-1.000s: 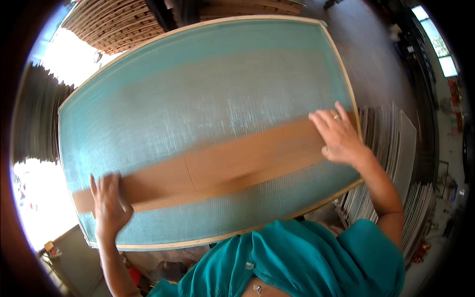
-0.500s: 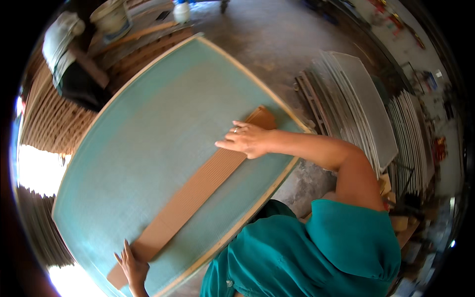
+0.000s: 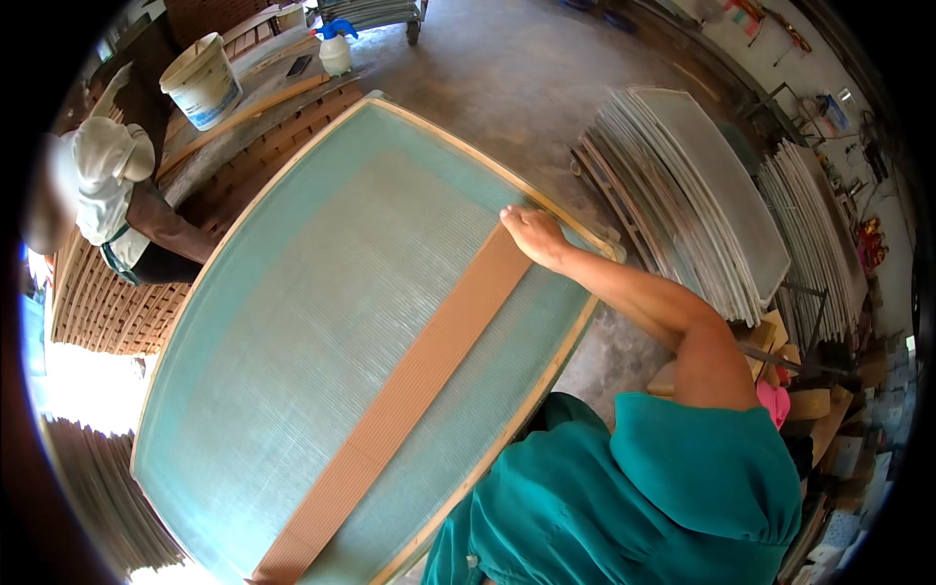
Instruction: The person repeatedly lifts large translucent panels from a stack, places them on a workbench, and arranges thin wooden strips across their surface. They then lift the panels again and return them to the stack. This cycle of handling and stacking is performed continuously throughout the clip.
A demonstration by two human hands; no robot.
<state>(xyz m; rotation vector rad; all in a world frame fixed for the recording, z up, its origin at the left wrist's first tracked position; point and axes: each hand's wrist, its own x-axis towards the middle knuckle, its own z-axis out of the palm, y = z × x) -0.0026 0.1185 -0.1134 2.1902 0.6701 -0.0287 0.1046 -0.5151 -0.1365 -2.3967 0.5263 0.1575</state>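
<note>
A long, flat brown strip with fine lengthwise ribs (image 3: 398, 402) lies across a green mesh screen (image 3: 322, 244) in a pale wooden frame. It runs from the lower left up toward the screen's right corner. My right hand (image 3: 534, 234) is at the strip's upper end, its fingers curled closed over that end. The fingers' undersides are hidden. My left hand does not show clearly; the strip's lower end runs to the bottom edge of the picture.
Another person (image 3: 107, 185) bends at the left beside stacked slatted wooden panels (image 3: 107, 307). A white bucket (image 3: 202, 83) and a spray bottle with a blue top (image 3: 334, 49) stand at the back. Stacked framed screens (image 3: 697, 195) lean at the right.
My right hand has moved up and right along the strip to its end, which was folded and now lies flat. My left hand has dropped out at the bottom. The view has shifted.
</note>
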